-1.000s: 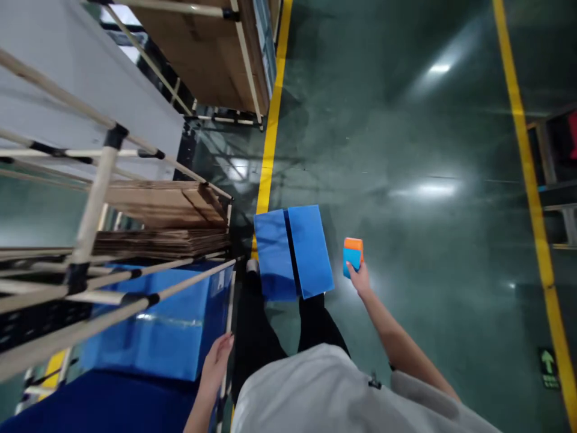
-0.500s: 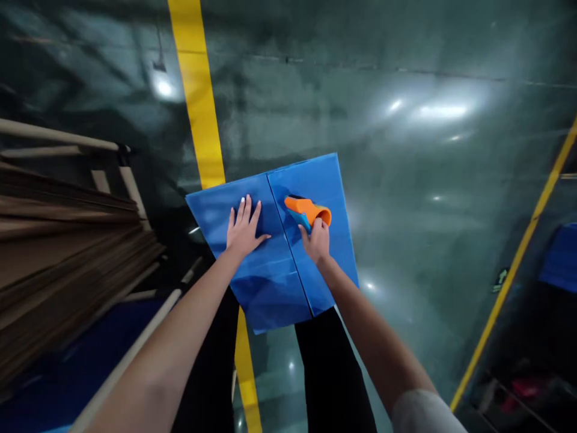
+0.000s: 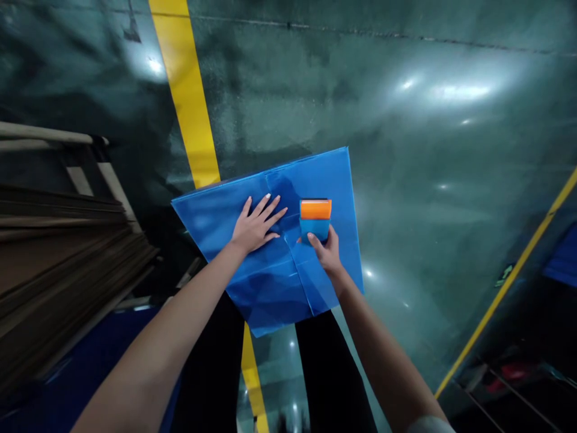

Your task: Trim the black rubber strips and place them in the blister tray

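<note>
A blue box (image 3: 265, 300) with a centre seam between its two top flaps stands in front of my legs. My left hand (image 3: 253, 231) lies flat on the left flap, fingers spread and their tips reaching the seam. My right hand (image 3: 328, 251) is closed around the lower end of an orange and blue tape dispenser (image 3: 315, 219), over the right flap. The dispenser's broad front faces up toward me. A strip that looks like clear tape crosses the seam near my left fingertips; its exact edges are hard to make out.
On the left, a rack with pale rails (image 3: 49, 132) holds a stack of flat cardboard (image 3: 58, 252). A yellow floor line (image 3: 189, 102) passes beneath the box, and another (image 3: 518, 270) runs along the right. Dark blue material (image 3: 563, 258) is at the right edge.
My left hand has shifted right toward the seam. My right hand has turned the tape dispenser from lying slanted to front-up and moved it slightly right. The upper seam looks covered now.
</note>
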